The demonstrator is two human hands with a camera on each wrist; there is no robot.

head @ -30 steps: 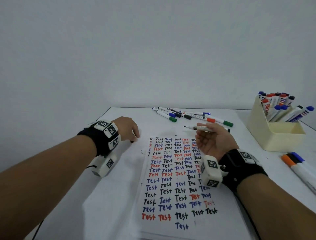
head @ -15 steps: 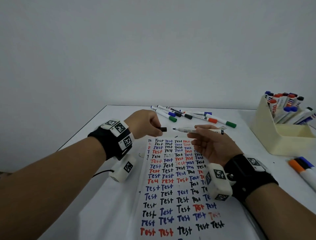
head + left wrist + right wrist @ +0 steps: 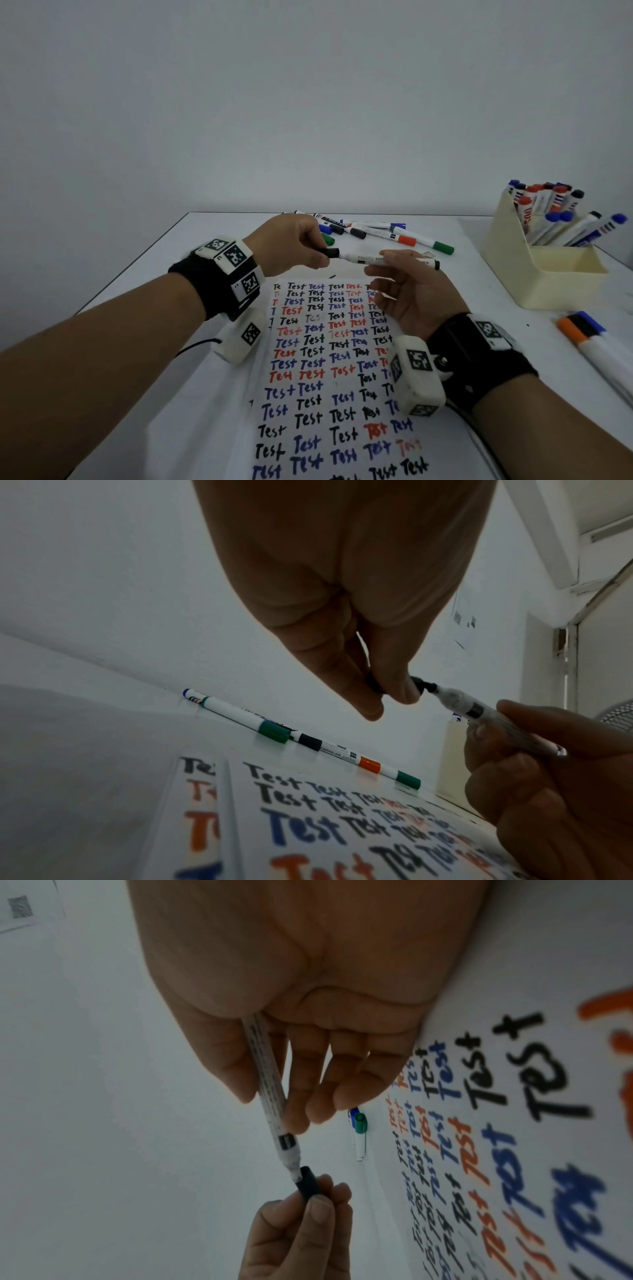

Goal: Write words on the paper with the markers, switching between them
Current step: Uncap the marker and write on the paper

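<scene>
My right hand (image 3: 390,274) pinches a white marker (image 3: 366,258) with black trim and holds it level above the paper's top edge. My left hand (image 3: 308,251) pinches the marker's black cap (image 3: 331,253), whose mouth sits over the marker's tip. In the right wrist view the cap (image 3: 308,1184) meets the tip of the marker (image 3: 270,1104), and the left wrist view shows the cap (image 3: 375,684) between fingertips. The paper (image 3: 325,377) lies below, filled with rows of "Test" in black, blue and red.
Several loose markers (image 3: 387,233) lie at the table's far edge. A cream box (image 3: 513,274) with several upright markers stands at the right. Thick markers (image 3: 596,339) lie near the right edge. The white table (image 3: 164,394) meets a plain wall.
My left hand rose from the table with the cap and came right to the marker's tip. The right hand lifted the marker a little towards it; cap and tip now meet.
</scene>
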